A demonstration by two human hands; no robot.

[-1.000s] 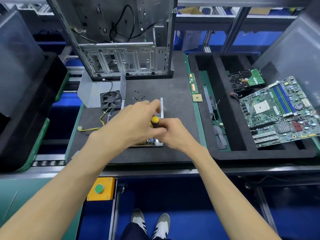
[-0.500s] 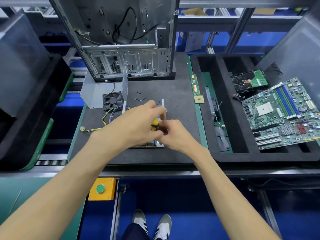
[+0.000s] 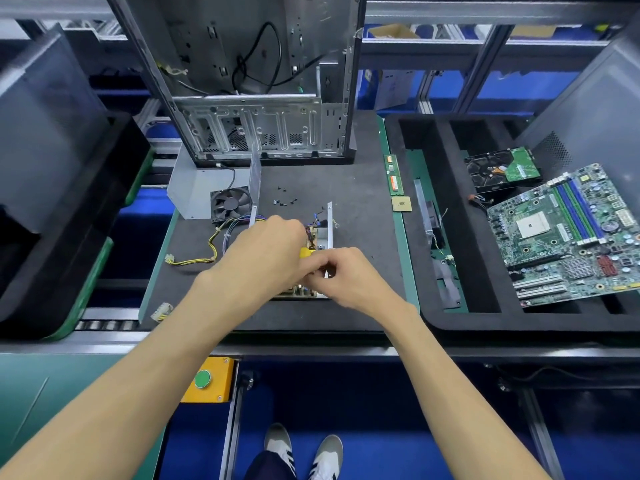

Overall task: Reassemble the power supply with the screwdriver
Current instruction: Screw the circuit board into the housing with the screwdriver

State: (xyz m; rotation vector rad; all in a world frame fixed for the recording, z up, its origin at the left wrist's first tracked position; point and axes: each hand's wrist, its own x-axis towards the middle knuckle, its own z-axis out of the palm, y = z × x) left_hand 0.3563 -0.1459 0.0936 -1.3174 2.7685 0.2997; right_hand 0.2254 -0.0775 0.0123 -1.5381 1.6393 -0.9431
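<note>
Mid-surface, the left hand (image 3: 263, 258) steadies the power supply (image 3: 317, 237), its grip unclear; the right hand (image 3: 341, 271) grasps the screwdriver (image 3: 306, 252). Screw-driving seems underway; spare screws (image 3: 284, 200) wait at twelve o'clock.

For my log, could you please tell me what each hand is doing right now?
Left hand: curled around the screwdriver.
Right hand: fingers pinched at the screwdriver; exact contact hidden.

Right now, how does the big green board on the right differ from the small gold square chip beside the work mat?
The motherboard is large, green and crowded with slots, while the gold chip is small and plain. The motherboard lies tilted over the black foam tray; the gold chip lies flat on the green strip. No hand touches either.
</note>
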